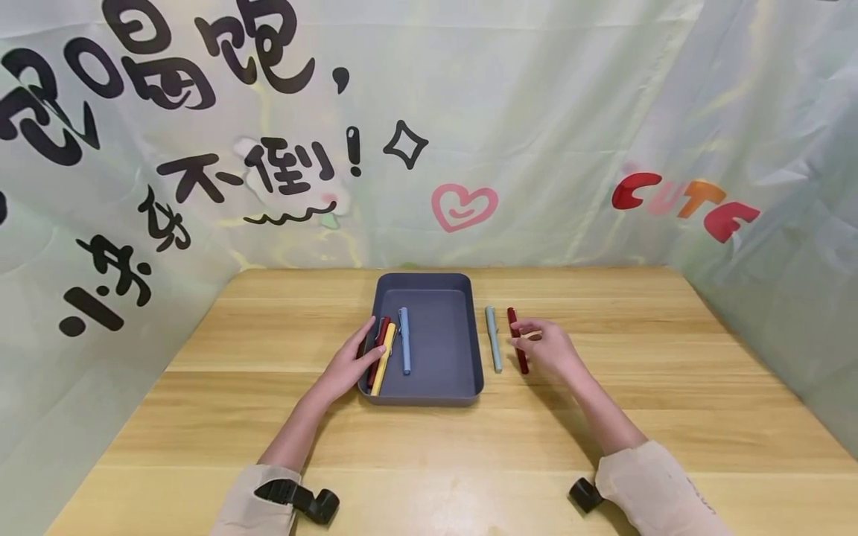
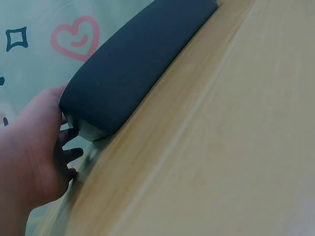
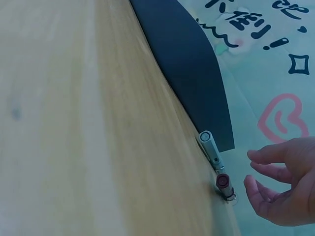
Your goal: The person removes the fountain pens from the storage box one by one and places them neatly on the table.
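A dark grey-blue tray (image 1: 439, 387) stands on the table, its left wall held by my left hand (image 1: 348, 365), with the thumb over the rim and the other fingers outside. Inside it, a dark red pen (image 1: 382, 330) and a yellow pen (image 1: 384, 359) lie along the left side, partly under the thumb. Beside them is a blue pen (image 1: 405, 342). To the tray's right, a pale teal pen (image 1: 494, 342) and another dark red pen (image 1: 521, 359) lie on the table. My right hand (image 1: 546, 346) hovers at this red pen, fingers loosely bent; the right wrist view shows a gap between them.
The wooden table (image 1: 429, 461) reaches back to a pale cloth backdrop (image 1: 536, 112) with printed lettering and a pink heart. Cloth also hangs along both sides. A black strap mount (image 1: 315, 504) sits on the left wrist and another black mount (image 1: 585, 495) on the right.
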`<control>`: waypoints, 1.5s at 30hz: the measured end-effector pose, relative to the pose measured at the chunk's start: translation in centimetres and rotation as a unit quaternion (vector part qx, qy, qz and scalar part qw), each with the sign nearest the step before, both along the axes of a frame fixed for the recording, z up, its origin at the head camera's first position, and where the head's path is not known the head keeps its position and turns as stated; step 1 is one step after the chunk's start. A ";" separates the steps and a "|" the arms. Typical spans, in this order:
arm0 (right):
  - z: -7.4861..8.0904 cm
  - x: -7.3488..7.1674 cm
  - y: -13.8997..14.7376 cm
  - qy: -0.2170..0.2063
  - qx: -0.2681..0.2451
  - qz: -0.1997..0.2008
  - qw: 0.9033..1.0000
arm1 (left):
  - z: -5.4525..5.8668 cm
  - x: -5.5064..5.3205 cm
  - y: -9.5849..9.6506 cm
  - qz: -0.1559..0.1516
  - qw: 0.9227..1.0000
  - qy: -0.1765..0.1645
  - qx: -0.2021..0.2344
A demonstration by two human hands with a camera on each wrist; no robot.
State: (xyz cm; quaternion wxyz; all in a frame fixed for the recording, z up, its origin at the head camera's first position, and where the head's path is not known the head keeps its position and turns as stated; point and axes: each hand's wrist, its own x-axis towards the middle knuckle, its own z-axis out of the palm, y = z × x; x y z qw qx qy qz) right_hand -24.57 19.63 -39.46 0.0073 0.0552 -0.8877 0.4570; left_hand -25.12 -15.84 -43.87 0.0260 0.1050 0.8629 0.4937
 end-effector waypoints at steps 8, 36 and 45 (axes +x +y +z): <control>0.8 0.1 -1.0 0.022 -0.004 0.012 1.000 | 0.2 0.1 0.0 -0.003 1.000 0.005 0.006; 2.5 -0.5 -6.9 0.056 0.024 0.077 0.995 | 0.1 0.2 -0.1 -0.004 1.000 0.003 0.005; 2.8 -0.7 -9.1 0.050 0.027 0.099 0.993 | 0.2 0.2 0.0 -0.004 1.000 0.005 0.006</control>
